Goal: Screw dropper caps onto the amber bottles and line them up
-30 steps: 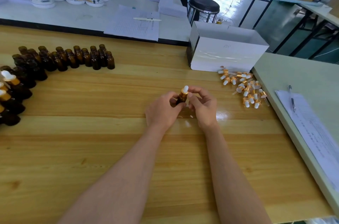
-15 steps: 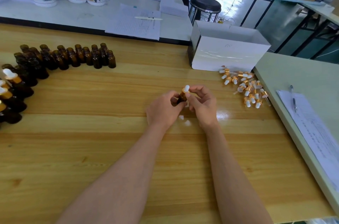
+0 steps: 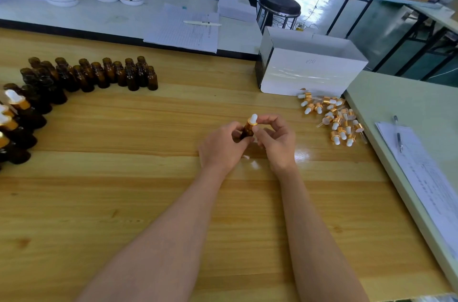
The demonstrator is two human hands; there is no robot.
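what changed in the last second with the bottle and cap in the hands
Almost nothing visibly. The left hand still holds the amber bottle and the right hand still pinches its dropper cap, at the same spot above the table. Any turn of the cap is too small to tell. Neither grip was let go. The uncapped bottles, loose caps and white box stayed put.
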